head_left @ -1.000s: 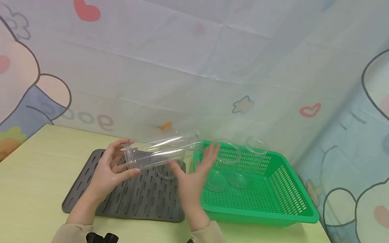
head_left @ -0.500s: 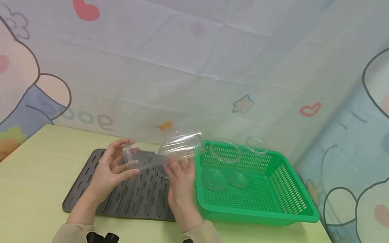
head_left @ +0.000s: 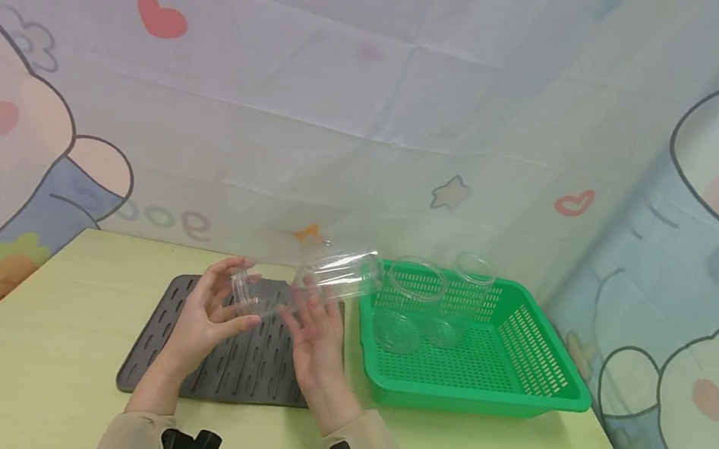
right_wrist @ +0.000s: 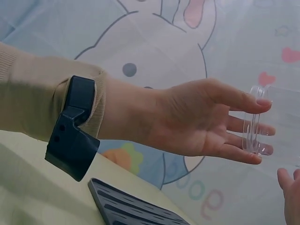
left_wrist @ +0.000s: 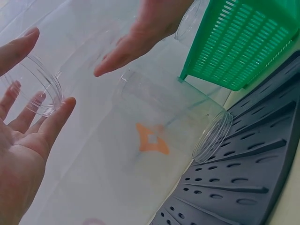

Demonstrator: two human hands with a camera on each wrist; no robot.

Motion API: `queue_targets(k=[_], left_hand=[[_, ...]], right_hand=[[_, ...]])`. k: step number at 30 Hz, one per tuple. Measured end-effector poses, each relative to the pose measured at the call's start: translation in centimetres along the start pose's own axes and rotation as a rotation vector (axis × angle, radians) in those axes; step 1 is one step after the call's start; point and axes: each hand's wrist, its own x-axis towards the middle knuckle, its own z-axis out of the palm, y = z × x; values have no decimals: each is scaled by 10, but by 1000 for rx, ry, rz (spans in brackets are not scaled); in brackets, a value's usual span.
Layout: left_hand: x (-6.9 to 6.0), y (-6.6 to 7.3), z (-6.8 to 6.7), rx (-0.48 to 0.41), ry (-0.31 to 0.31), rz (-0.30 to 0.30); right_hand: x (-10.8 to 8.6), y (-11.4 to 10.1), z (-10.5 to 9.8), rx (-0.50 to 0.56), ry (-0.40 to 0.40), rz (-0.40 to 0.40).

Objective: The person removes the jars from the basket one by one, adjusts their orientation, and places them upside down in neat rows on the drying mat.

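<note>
A clear jar (head_left: pixel 341 276) lies tilted in the air, its ridged mouth end low at the left. The left hand (head_left: pixel 205 310) grips that end, with thumb and fingers around the rim, also visible in the right wrist view (right_wrist: pixel 192 117). Below the jar's middle, the right hand (head_left: pixel 317 353) has its fingers extended; whether they touch it I cannot tell. In the left wrist view, another clear jar (left_wrist: pixel 173 112) stands mouth down on the dark grey ridged mat (left_wrist: pixel 239 180), behind the held one.
The green basket (head_left: pixel 473 400) stands right of the mat, with two clear containers upright inside at its left and back. A printed cloth (head_left: pixel 322 96) hangs behind the pale table (head_left: pixel 23 361).
The right hand has moved from the jar's right end leftward and down to beneath its middle. The left hand keeps its grip with little movement.
</note>
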Motion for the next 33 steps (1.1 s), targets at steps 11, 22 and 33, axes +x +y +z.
queue_targets(k=[11, 22, 33], left_hand=[[-1, -1, 0, 66, -4, -49], [0, -1, -5, 153, -8, -98], [-5, -3, -19, 188, 37, -49]], right_hand=[[2, 4, -1, -9, -29, -37], [4, 0, -1, -30, -18, -49], [4, 0, -3, -83, 27, -119]])
